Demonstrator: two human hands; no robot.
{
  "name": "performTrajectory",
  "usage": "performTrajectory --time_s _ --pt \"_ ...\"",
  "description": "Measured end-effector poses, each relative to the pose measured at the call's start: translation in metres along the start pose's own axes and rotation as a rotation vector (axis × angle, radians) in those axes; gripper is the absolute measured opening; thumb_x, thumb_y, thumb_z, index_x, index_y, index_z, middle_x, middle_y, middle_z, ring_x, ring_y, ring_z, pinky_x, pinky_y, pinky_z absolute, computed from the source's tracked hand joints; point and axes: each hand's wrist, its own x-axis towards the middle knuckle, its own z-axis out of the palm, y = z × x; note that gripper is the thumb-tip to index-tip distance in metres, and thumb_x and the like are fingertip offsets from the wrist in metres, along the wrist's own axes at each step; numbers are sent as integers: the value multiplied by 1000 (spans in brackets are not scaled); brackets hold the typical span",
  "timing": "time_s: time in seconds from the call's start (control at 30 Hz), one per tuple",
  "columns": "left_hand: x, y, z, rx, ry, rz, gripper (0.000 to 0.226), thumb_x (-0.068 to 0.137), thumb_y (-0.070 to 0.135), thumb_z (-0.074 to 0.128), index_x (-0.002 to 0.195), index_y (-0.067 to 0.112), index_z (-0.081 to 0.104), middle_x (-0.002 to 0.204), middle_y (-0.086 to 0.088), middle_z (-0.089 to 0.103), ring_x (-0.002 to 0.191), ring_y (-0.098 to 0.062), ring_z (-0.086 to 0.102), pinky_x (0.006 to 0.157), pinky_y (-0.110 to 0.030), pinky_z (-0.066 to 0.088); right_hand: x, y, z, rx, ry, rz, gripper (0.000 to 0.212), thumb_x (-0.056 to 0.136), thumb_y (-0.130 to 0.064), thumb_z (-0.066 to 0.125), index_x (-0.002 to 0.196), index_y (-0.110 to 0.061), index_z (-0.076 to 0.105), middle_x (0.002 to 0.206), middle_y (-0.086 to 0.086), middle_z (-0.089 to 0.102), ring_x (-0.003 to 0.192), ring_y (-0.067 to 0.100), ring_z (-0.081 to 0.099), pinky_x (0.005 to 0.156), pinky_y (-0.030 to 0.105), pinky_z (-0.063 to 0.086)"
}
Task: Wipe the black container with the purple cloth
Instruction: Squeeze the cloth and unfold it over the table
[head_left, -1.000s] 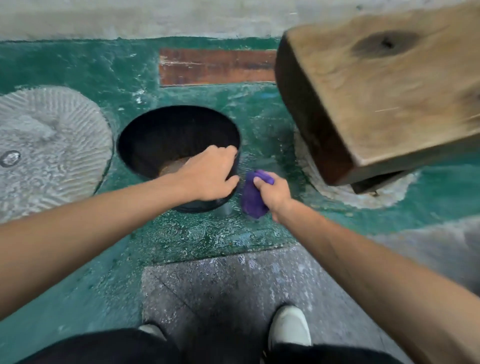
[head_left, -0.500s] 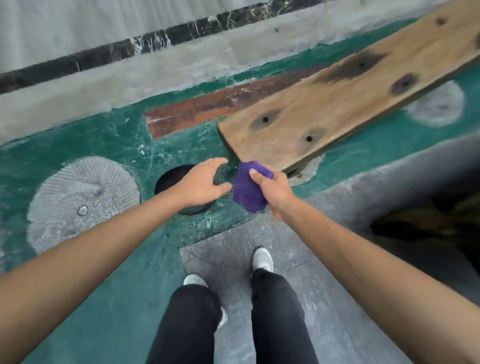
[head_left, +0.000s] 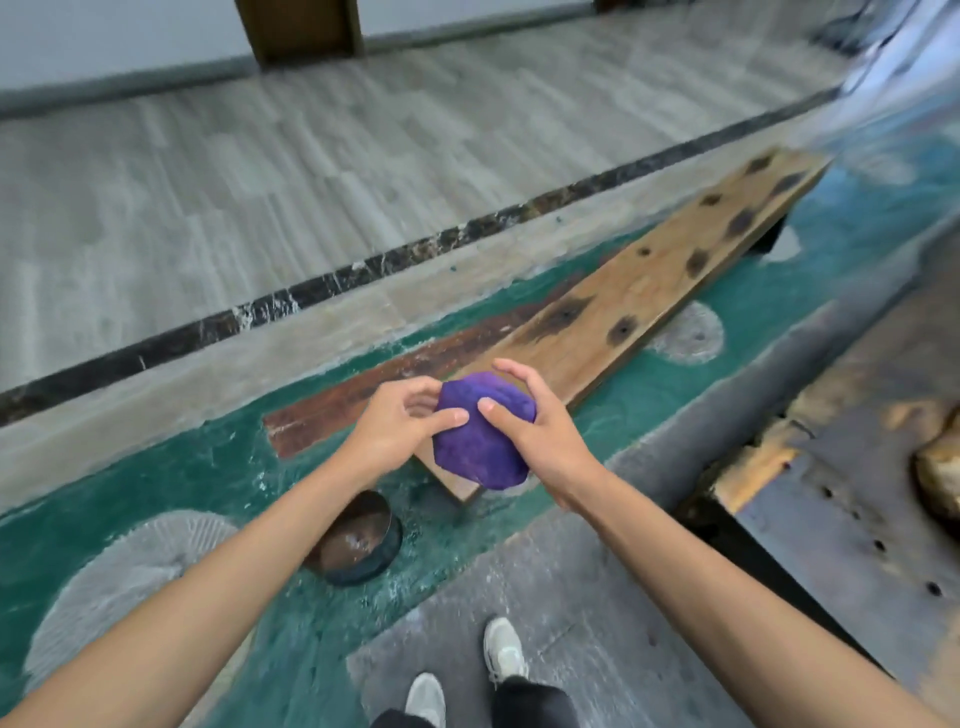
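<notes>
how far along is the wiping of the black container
Done: the purple cloth is picked up, bunched between the left hand and right hand, both gripping it in the air. In hand: apparently readying the cloth. Left: the wiping itself; the black container sits on the green floor below the left forearm, and neither hand nor cloth touches it.

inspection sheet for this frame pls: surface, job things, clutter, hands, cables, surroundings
Surface: worn green-painted floor with pale ground-off round patches.
Job's things: crumpled purple cloth held up in both hands; round black container on the green floor below the left forearm, untouched.
Clutter: long wooden plank with dark knots; rusty brown strip beside it.
Hands: left hand and right hand both grip the cloth.
Cables: nothing seen.
Surroundings: grey tiled floor, dark marble border; person's white shoes below.
</notes>
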Motion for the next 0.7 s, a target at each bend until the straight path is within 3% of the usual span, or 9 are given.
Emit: performTrajectory --time_s 0.13,0.23,0.33,0.43,0.5,0.6,0.7 --pt "-10 36 -2 202 94 158 25 80 25 81 104 17 78 103 2 78 99 -15 72 96 -41 53 -14 -20 -5 -64 100 -89 27 94 -14 69 121 -16 66 119 0 71 104 8 66 92 26 53" --pt "-13 61 -4 219 53 246 22 83 25 75 105 23 74 104 6 76 100 -10 71 94 -40 54 -21 -33 -8 -131 127 -140 17 96 -19 67 113 -18 70 109 -4 74 101 11 68 90 28 54" --pt "-15 78 -8 203 -35 239 17 82 32 69 98 27 66 100 6 76 96 -12 72 91 -44 55 -29 -45 -14 -313 143 -175 20 96 -26 66 115 -24 71 112 -9 74 106 9 67 98 36 52" --pt "-18 89 -8 217 -44 240 12 82 32 68 92 29 63 94 4 76 88 -15 73 85 -47 56 -35 -51 -17 -615 292 -249 26 91 -36 68 116 -31 72 114 -11 72 114 6 59 103 29 45" --pt "-21 94 -5 269 2 265 11 83 31 68 90 29 60 87 4 75 80 -17 72 78 -43 56 -39 -57 -17 -659 359 -279 25 88 -35 71 113 -35 72 105 -13 68 103 4 61 95 24 47" --pt "-26 99 -1 305 24 304 14 82 35 68 90 31 58 78 5 74 70 -12 69 69 -36 56 -41 -66 -16 -571 252 -257 24 82 -30 75 103 -39 68 101 -10 62 69 5 67 76 19 53" --pt "-31 102 1 303 -28 322 16 79 41 66 91 33 58 79 6 75 71 -11 70 70 -38 57 -43 -72 -18 -528 201 -231 21 80 -24 76 89 -35 61 94 -13 64 57 2 63 63 17 49"
